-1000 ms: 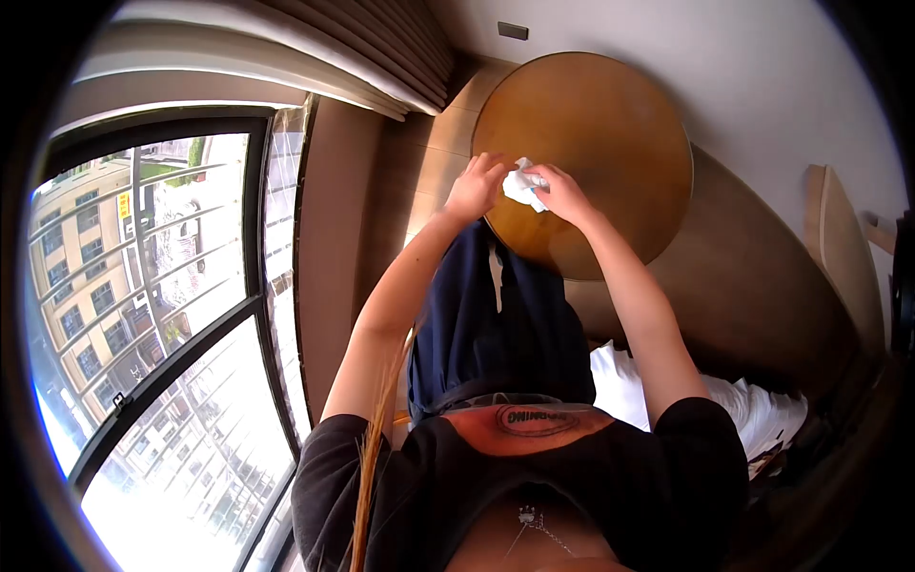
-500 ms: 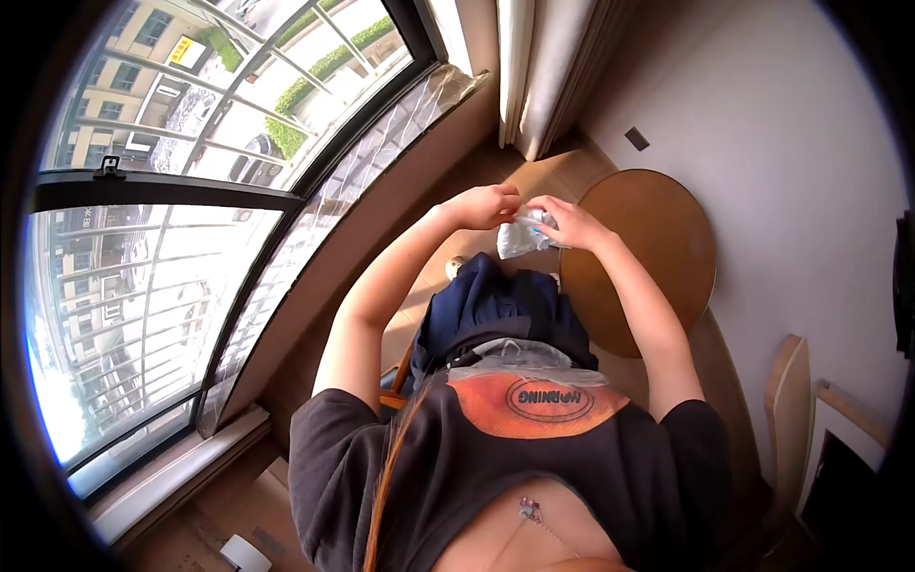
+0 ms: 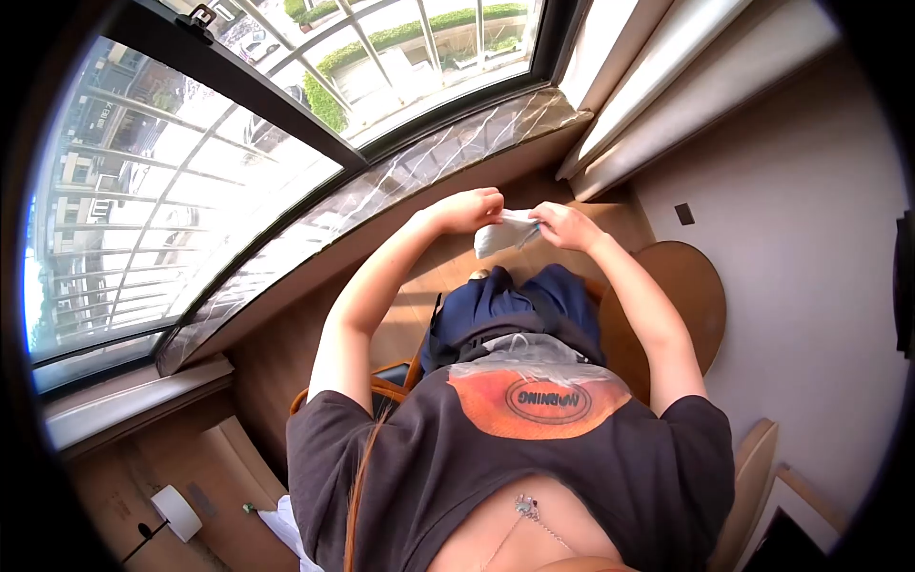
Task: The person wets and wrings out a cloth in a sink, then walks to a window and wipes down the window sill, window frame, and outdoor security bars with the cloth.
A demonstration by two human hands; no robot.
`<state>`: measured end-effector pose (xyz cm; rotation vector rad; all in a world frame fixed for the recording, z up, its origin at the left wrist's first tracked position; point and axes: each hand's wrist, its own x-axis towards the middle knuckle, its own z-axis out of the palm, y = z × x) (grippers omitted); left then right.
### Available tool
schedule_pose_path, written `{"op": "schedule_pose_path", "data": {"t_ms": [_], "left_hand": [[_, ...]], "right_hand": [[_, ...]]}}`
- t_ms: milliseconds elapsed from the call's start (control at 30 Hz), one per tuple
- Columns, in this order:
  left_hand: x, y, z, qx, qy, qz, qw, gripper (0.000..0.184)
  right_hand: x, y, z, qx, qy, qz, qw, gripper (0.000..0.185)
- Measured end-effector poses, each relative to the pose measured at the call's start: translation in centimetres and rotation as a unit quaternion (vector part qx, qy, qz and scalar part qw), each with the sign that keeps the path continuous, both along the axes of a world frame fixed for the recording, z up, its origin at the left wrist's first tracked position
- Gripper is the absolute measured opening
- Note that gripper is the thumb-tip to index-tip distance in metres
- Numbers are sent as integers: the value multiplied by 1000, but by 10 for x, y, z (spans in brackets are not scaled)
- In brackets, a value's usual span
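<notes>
A small, soft white packet (image 3: 503, 235) is stretched between my two hands, out in front of my lap. My left hand (image 3: 469, 210) is closed at its upper left corner, with the fingers curled. At the packet's right end, my right hand (image 3: 568, 228) pinches the gathered material, where a bit of blue shows. The packet sags below the hands, creased, with its lower left part widest. What is inside it, if anything, cannot be seen.
A round brown table (image 3: 681, 305) stands right of my legs. To the left are a barred window and marble sill (image 3: 400, 186). Curtains (image 3: 658, 81) hang ahead. A chair (image 3: 396, 374) is partly visible beneath me; a white roll-like object (image 3: 177, 513) lies lower left.
My view has turned, so window, curtains and table sit differently. The packet is pulled straighter between my hands, which are slightly farther apart.
</notes>
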<state>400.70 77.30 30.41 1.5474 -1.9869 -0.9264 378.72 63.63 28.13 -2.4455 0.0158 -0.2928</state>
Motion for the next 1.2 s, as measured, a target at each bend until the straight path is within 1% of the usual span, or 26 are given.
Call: {"op": "schedule_pose_path", "data": {"t_ms": [33,133,167,200,267,333,367,467,500,533,600,633,667,733,767,800,867,900,933,1000,1033,1067,1100,1133,1167,1200], "left_hand": [[5,3,-2,-20,-4,10,1000,20],[14,9,-7,-66,17,96,993,20],[17,10,-14,-36,44,135,989,22],[17,11,-20,-12,146,183,972,30],[16,11,-32,30,272,244,930,59],[13,4,-39,36,355,272,894,85],[13,-3,-50,36,373,283,883,95],[12,-29,-100,28,386,318,865,88],[12,-40,-104,69,391,340,853,81],[9,-53,-99,119,436,342,824,72],[1,-83,-139,109,520,356,769,62],[-4,-100,-144,101,545,383,739,48],[-9,-117,-159,64,556,377,738,38],[-15,-151,-168,92,502,419,751,32],[-16,-166,-169,92,494,441,744,30],[-14,-186,-169,76,479,469,738,32],[-9,-224,-178,49,444,524,725,37],[-10,-244,-188,10,480,535,696,53],[-4,-261,-194,74,447,563,691,70],[-2,-283,-208,70,493,600,626,73],[0,-295,-226,45,440,651,617,72],[2,-303,-246,20,382,700,603,70],[2,-305,-265,-15,344,734,585,64],[1,-307,-266,-51,369,776,509,48],[-1,-301,-267,-51,348,790,502,40],[-5,-295,-270,-53,326,803,496,33]], "right_hand": [[8,1,-5,4,-21,-12,1000,21],[25,-1,-16,121,11,-73,990,22],[32,-5,-23,175,23,-87,981,23],[40,-8,-18,197,43,-98,975,26],[53,-14,-9,224,36,-114,967,28],[64,-31,-21,271,24,-98,957,29],[67,-42,-26,301,31,-97,948,28],[79,-85,-43,398,80,-105,908,26],[84,-101,-45,434,84,-102,891,25],[86,-118,-45,451,91,-103,882,25],[93,-158,-53,488,111,-88,861,24],[97,-179,-62,533,149,-100,827,23],[99,-200,-70,496,147,-82,852,21],[108,-235,-71,448,163,-117,871,24],[111,-246,-67,448,154,-133,870,24],[113,-273,-80,381,230,-173,879,23],[123,-299,-88,245,171,-168,939,28],[125,-318,-111,119,115,-112,980,39],[131,-325,-117,37,100,-137,985,53],[145,-328,-122,-80,59,-138,985,62],[152,-332,-133,-78,71,-120,987,62],[158,-331,-145,-47,96,-98,989,60],[160,-328,-160,-67,121,-69,988,60],[158,-325,-179,-86,147,-43,984,60],[155,-323,-204,-164,166,-16,972,61],[154,-320,-225,-185,208,-14,960,65]]}}
